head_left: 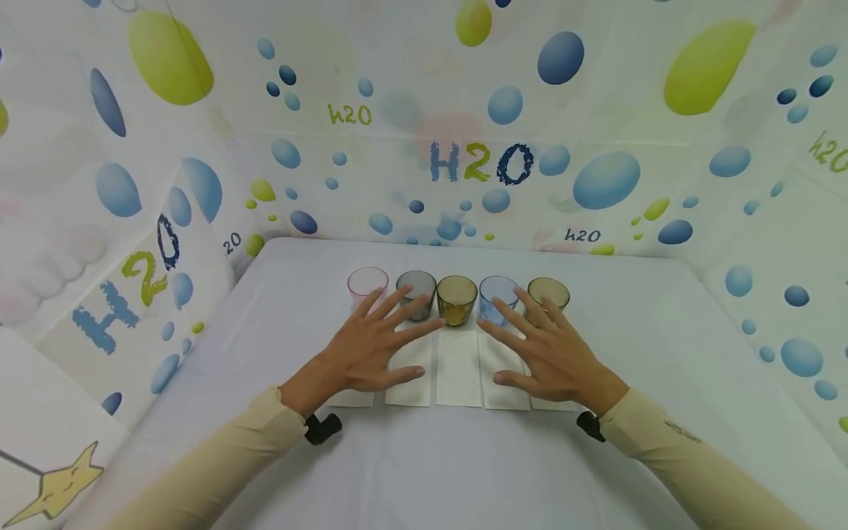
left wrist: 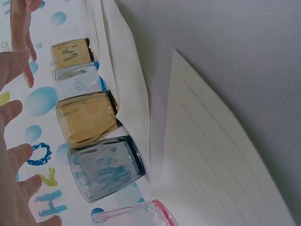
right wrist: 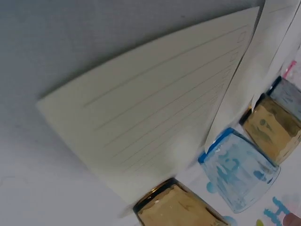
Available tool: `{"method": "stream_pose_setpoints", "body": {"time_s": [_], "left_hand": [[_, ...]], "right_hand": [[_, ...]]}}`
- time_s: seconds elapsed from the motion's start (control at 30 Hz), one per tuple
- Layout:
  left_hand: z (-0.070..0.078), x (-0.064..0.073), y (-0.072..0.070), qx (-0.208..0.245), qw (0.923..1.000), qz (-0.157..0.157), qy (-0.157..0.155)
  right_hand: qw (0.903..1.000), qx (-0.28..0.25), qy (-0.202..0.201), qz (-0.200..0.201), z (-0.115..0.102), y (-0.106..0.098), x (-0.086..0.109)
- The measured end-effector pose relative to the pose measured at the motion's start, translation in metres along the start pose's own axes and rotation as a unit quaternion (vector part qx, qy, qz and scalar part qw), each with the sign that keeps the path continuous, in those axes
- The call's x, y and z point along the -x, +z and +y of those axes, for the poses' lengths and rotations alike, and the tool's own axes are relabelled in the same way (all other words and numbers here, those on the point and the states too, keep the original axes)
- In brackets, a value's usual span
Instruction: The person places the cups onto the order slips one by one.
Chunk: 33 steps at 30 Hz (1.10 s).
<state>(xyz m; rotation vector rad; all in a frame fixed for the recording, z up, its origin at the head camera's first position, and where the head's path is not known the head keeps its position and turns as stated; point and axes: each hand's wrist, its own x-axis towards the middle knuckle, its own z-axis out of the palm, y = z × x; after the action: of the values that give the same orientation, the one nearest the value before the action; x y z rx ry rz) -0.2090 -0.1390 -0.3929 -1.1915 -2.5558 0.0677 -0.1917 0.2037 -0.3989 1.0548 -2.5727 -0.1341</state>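
My left hand (head_left: 374, 346) hovers with its fingers spread over the left part of a row of glasses and paper cards. Mirroring it, my right hand (head_left: 553, 357) hovers spread over the right part; both hands hold nothing. Left to right stand a pink-rimmed glass (head_left: 366, 280), a grey glass (head_left: 416, 283), an amber glass (head_left: 457, 300), a blue glass (head_left: 497, 288) and a paler amber glass (head_left: 553, 293), all upright. Fingers partly cover several of them. Lined paper cards (head_left: 458, 372) lie side by side in front of the glasses; the left wrist view shows one card (left wrist: 202, 141) closely.
A white cloth covers the table (head_left: 424, 464). Behind and at both sides hangs a white curtain (head_left: 391, 162) printed with blue and green bubbles and H2O lettering. Black straps (head_left: 323, 428) show under the wrists. A yellow star figure (head_left: 66, 482) is at the lower left.
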Motion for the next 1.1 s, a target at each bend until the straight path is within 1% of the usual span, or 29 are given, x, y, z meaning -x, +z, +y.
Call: {"method": "stream_pose_setpoints", "body": {"time_s": [0.17,0.3,0.43,0.57,0.77,0.9,1.0,1.1], "left_hand": [[-0.004,-0.003,0.002,0.007,0.9998,0.009,-0.015],[-0.008,-0.007,0.002,0.011,0.9997,0.007,-0.023],[-0.012,-0.009,-0.001,0.017,0.9992,-0.001,-0.035],[-0.016,-0.012,-0.003,0.028,0.9986,0.000,-0.046],[-0.021,-0.013,-0.005,0.039,0.9969,0.005,-0.068],[-0.026,-0.013,-0.003,0.027,0.9961,0.005,-0.083],[-0.030,-0.011,-0.001,0.021,0.9953,0.002,-0.095],[-0.034,-0.009,0.001,0.031,0.9936,-0.004,-0.109]], "right_hand": [[0.9999,-0.004,0.002,-0.010,0.000,0.000,-0.007],[0.9997,-0.006,0.010,-0.022,0.002,0.000,-0.013],[0.9997,-0.008,0.015,-0.017,0.002,-0.001,-0.020],[0.9997,-0.012,0.016,-0.012,0.002,-0.003,-0.026],[0.9992,-0.027,0.020,-0.020,0.002,-0.005,-0.036],[0.9990,-0.029,0.022,-0.025,0.000,-0.003,-0.041],[0.9989,-0.028,0.018,-0.034,-0.003,0.000,-0.046],[0.9986,-0.031,0.008,-0.042,-0.007,0.003,-0.050]]}}
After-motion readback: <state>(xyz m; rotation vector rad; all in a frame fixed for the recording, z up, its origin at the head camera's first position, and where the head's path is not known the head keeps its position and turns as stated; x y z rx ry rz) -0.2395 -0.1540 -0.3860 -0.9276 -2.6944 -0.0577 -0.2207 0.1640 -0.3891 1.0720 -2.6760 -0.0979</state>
